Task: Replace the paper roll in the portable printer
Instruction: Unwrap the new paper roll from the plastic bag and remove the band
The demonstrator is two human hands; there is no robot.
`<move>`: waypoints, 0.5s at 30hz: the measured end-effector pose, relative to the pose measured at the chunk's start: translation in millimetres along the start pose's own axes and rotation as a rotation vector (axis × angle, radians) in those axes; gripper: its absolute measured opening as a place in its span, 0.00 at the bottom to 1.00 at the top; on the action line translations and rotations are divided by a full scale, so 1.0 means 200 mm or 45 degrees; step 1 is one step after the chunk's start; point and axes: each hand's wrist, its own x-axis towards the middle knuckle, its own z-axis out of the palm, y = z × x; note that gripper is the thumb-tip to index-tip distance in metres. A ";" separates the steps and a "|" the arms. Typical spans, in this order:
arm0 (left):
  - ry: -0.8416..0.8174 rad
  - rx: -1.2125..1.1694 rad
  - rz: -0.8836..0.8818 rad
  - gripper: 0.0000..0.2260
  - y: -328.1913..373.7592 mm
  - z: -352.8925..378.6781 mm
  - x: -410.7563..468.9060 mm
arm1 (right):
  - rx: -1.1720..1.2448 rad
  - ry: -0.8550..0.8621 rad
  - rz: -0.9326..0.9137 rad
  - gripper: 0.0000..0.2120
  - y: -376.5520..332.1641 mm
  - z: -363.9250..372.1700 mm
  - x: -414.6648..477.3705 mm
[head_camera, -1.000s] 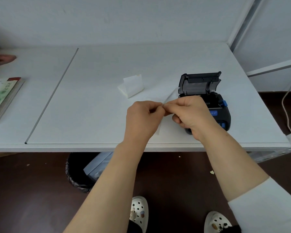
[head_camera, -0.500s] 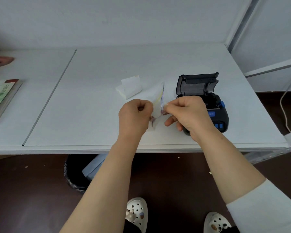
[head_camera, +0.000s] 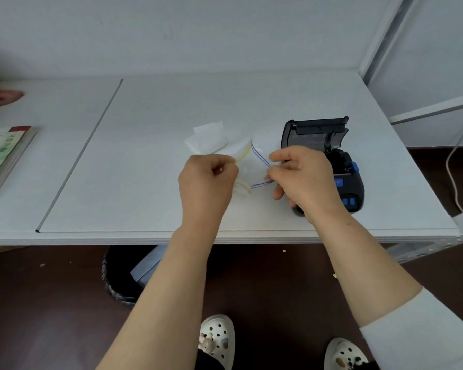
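A clear bag (head_camera: 253,166) is pinched at its mouth by the left hand (head_camera: 207,180) and right hand (head_camera: 302,174) (both closed on it), beside the open printer (head_camera: 332,161) on the table (head_camera: 145,156).

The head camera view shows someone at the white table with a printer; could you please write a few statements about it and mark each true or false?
1. The printer has its lid raised. True.
2. Both hands are pulling open a clear zip bag. True: the left hand holds the yellow-edged side, the right hand the blue-edged side.
3. The printer sits left of the hands. False: it is on the right, partly behind the right hand.
4. A folded white paper lies on the table beyond the bag. True.
5. The book lies beside the printer. False: it is at the table's far left edge.
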 end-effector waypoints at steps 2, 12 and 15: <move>-0.020 -0.049 -0.063 0.08 0.01 0.01 0.00 | -0.006 -0.026 -0.019 0.11 0.00 0.00 0.00; 0.064 -0.123 0.036 0.11 0.00 0.00 0.01 | -0.003 0.082 -0.145 0.06 0.03 0.02 0.01; 0.176 -0.170 -0.026 0.09 -0.01 -0.02 0.04 | -0.037 0.158 -0.152 0.06 0.05 0.01 0.03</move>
